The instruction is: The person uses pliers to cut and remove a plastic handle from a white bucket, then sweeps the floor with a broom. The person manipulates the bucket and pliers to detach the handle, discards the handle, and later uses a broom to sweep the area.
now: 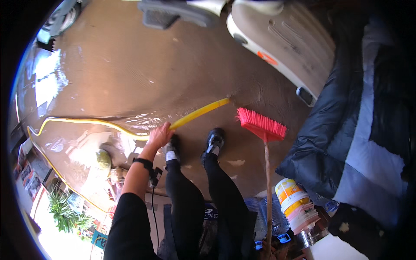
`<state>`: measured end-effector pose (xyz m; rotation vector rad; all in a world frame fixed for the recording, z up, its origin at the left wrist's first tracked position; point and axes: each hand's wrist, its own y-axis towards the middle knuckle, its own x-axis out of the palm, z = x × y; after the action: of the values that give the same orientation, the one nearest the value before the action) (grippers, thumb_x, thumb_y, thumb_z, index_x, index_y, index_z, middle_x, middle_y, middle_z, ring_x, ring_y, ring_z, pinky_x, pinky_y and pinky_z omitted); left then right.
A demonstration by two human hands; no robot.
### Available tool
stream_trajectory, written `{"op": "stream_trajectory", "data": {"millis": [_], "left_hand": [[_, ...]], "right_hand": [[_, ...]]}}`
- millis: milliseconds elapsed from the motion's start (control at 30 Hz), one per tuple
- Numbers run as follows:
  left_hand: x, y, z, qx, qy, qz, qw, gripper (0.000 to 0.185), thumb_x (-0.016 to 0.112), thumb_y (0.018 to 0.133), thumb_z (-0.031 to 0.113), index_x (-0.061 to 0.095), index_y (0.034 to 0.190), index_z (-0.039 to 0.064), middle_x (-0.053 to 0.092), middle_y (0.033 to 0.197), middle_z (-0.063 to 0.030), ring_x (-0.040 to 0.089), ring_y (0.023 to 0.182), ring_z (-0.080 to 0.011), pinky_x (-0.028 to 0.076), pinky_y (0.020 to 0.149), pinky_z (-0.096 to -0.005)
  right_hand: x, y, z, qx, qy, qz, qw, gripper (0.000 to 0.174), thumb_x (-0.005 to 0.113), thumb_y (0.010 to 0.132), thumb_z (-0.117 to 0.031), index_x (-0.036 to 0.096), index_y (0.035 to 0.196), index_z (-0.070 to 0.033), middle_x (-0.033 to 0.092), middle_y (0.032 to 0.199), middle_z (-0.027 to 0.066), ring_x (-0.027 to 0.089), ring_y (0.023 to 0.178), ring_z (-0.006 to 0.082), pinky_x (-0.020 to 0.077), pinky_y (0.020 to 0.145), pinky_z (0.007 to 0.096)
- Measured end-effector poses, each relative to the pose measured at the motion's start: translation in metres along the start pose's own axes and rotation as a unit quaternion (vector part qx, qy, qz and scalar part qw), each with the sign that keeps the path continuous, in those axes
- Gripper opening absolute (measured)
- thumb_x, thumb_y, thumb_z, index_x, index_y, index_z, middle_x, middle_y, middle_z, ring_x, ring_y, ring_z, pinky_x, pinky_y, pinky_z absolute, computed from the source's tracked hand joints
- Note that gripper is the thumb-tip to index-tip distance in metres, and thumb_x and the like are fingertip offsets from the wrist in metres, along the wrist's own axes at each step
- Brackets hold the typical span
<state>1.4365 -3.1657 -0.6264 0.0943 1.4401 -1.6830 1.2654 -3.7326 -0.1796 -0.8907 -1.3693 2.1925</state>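
My left hand (160,135) is closed around a yellow hose (200,113), close to its free end. That end points away to the right, above a floor (130,65) covered with brownish water, which ripples near it. Behind the hand, the hose trails left over the wet floor and bends back toward the lower left. My right hand is out of view. To the right of my feet is a broom with red bristles (262,122); its wooden handle (267,182) runs down out of the picture, and what supports it cannot be seen.
A large tan and white panelled body (289,42) and a dark padded cloth (328,136) fill the right side. Stacked plastic buckets (294,201) and large clear bottles (256,214) stand lower right. A wheel (66,19) shows upper left, green plants (61,208) lower left.
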Motion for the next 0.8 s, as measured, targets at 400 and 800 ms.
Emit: {"op": "stream_trajectory", "data": {"millis": [400, 800], "left_hand": [[-0.210, -0.220, -0.042, -0.227, -0.071, 0.240, 0.941, 0.038, 0.053, 0.092, 0.044, 0.057, 0.103, 0.009, 0.067, 0.084, -0.0215, 0.063, 0.082, -0.0438, 0.049, 0.072, -0.0532], [-0.391, -0.211, -0.104, -0.167, -0.308, 0.392, 0.851, 0.032, 0.055, 0.094, 0.036, 0.062, 0.094, 0.005, 0.064, 0.064, -0.0126, 0.066, 0.061, -0.0280, 0.050, 0.058, -0.0394]], "right_hand": [[-0.050, 0.008, 0.019, -0.132, -0.098, 0.024, 0.986, 0.040, 0.050, 0.096, -0.038, 0.058, 0.104, 0.000, 0.060, 0.060, 0.0173, 0.061, 0.053, 0.0298, 0.0458, 0.048, 0.0446], [-0.065, -0.045, -0.081, -0.235, -0.178, 0.087, 0.952, 0.036, 0.057, 0.093, -0.031, 0.064, 0.100, 0.003, 0.066, 0.074, 0.0154, 0.063, 0.066, 0.0224, 0.0471, 0.054, 0.0374]]}}
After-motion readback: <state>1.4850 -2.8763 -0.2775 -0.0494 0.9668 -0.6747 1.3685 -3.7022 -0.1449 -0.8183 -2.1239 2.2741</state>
